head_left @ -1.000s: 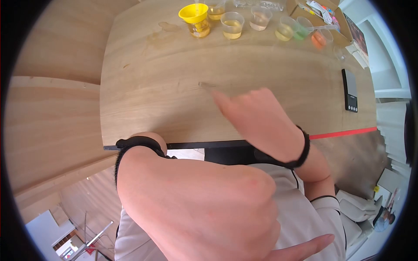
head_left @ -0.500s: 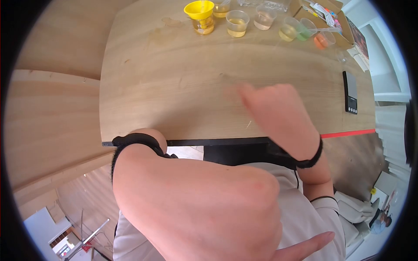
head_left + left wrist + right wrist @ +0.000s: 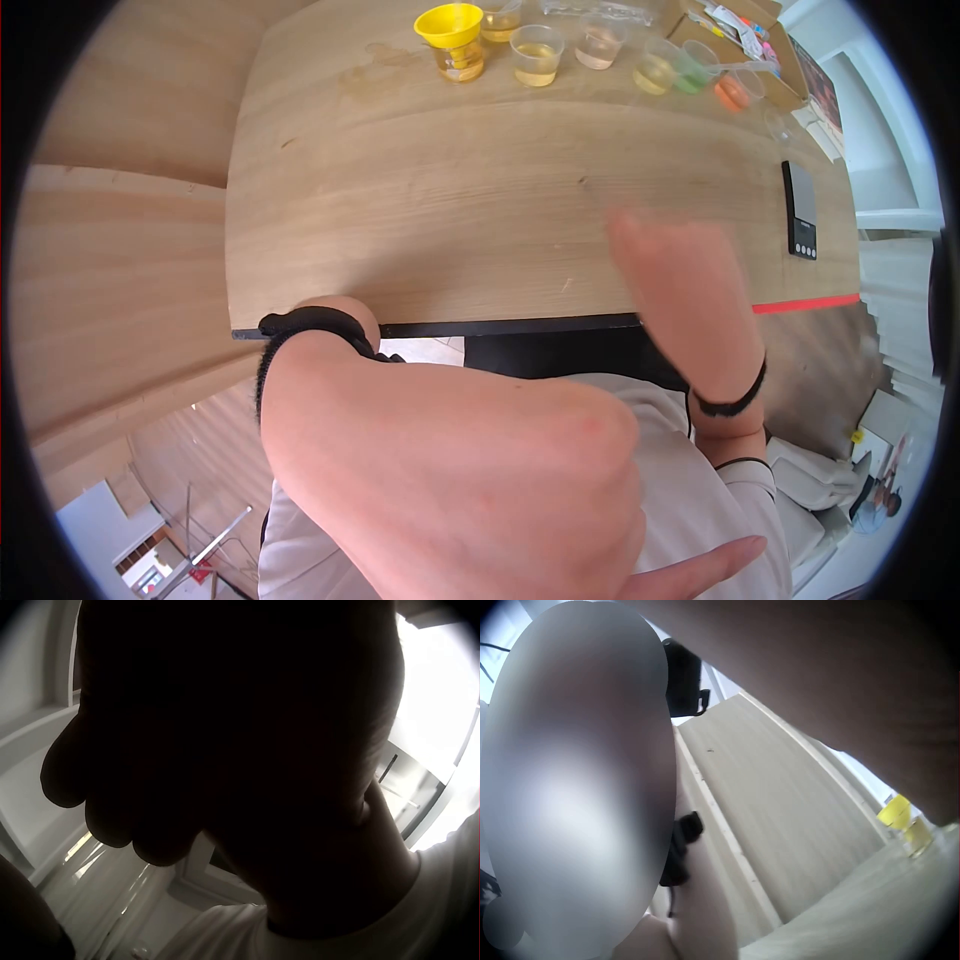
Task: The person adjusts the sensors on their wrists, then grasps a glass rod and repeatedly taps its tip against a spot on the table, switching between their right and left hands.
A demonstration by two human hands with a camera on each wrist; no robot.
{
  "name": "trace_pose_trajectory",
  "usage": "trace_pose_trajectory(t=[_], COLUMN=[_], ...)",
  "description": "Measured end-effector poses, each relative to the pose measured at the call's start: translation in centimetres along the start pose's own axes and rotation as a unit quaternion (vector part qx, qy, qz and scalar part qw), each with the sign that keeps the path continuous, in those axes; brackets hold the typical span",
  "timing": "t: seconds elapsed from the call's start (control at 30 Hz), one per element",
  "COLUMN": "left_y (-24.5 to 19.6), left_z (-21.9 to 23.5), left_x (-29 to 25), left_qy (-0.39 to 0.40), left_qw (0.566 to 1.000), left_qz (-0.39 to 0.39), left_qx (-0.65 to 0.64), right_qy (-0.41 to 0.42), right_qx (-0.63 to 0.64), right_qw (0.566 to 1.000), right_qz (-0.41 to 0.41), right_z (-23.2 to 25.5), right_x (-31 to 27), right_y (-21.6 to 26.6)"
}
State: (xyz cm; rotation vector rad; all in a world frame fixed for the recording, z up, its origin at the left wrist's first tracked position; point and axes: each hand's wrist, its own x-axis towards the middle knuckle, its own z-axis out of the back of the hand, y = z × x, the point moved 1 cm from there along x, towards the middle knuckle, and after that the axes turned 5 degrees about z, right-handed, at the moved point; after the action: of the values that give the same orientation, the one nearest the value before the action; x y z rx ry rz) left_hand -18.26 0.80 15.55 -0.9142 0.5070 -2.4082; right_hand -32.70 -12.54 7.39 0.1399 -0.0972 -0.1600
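My left hand [image 3: 470, 470] is large in the foreground of the head view, its knuckles bent and one digit sticking out toward the lower right. In the left wrist view that hand [image 3: 225, 735] is dark, with several curled fingers and no object visible. Over the right part of the wooden table [image 3: 430, 220], the blurred right hand [image 3: 690, 290] holds nothing that shows; a digit points toward the back and the other fingers are hard to make out. It is far from the yellow funnel [image 3: 449, 24], which sits in a cup of amber liquid [image 3: 460, 65].
Several clear cups stand along the back, including one with yellow liquid [image 3: 536, 68] and one with orange contents [image 3: 733, 92]. A cardboard box [image 3: 788, 75] holds small items at the back right. A black scale [image 3: 802, 210] lies near the right edge.
The right hand has moved rightward above the table. The left hand has stayed almost in place, and the view has shifted slightly.
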Motion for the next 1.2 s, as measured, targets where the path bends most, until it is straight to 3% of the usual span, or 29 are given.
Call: trace_pose_trajectory(t=[0.07,0.1,0.17,0.2,0.23,0.3,0.33,0.43,0.57,0.63,0.67,0.73,0.93,1.07,1.13,1.2], left_y=[0.3,0.2,-0.2,-0.4,-0.2,-0.3,-0.1,0.2,-0.1,-0.1,-0.1,0.0,0.1,0.2,0.3,0.1], left_z=[0.0,-0.1,-0.1,-0.3,-0.1,-0.1,-0.1,-0.1,-0.2,-0.3,-0.4,-0.1,0.0,0.1,0.1,-0.1], left_x=[0.5,0.7,0.3,0.4,0.2,-0.1,-0.1,0.3,0.3,0.3,0.4,0.4,0.1,0.3,0.3,0.0], left_qy=[0.005,0.008,0.012,0.013,0.012,0.004,0.002,0.003,0.007,0.006,0.005,0.007,0.006,0.007,-0.001,-0.007], left_qw=[1.0,1.0,1.0,1.0,1.0,1.0,1.0,1.0,1.0,1.0,1.0,1.0,1.0,1.0,1.0,1.0], left_qz=[-0.007,-0.009,-0.005,-0.003,0.0,0.002,0.0,-0.012,-0.007,-0.003,-0.003,-0.006,-0.003,-0.006,-0.001,0.002], left_qx=[-0.002,-0.003,-0.003,-0.002,0.0,0.0,-0.002,-0.001,0.002,-0.001,-0.003,-0.002,-0.002,0.004,0.008,0.007], right_qy=[0.076,0.073,0.017,-0.063,-0.063,0.053,-0.013,0.025,0.016,-0.079,-0.077,0.044,-0.079,-0.1,-0.12,-0.084], right_qx=[-0.001,-0.001,0.058,0.037,0.037,-0.027,-0.003,0.06,0.016,0.08,0.081,0.032,-0.008,-0.076,-0.118,-0.121], right_qw=[0.995,0.996,0.995,0.992,0.992,0.998,0.998,0.994,0.999,0.992,0.992,0.997,0.996,0.992,0.985,0.988], right_qz=[0.062,0.059,0.079,0.101,0.104,-0.004,0.056,0.093,0.035,0.055,0.053,0.059,0.042,0.011,-0.045,-0.045], right_z=[0.0,-0.5,-1.9,-2.3,-2.0,-0.5,-0.5,0.1,-1.3,-1.6,-1.6,-1.8,-2.5,-4.5,-4.5,-3.4], right_x=[0.6,1.3,2.8,2.9,2.8,2.3,1.7,1.3,1.6,1.8,1.8,2.1,4.4,5.4,4.5,2.7], right_y=[1.7,2.1,2.2,1.5,1.5,1.8,2.4,3.0,1.5,2.1,2.3,2.4,-0.7,-4.9,-6.4,-5.6])
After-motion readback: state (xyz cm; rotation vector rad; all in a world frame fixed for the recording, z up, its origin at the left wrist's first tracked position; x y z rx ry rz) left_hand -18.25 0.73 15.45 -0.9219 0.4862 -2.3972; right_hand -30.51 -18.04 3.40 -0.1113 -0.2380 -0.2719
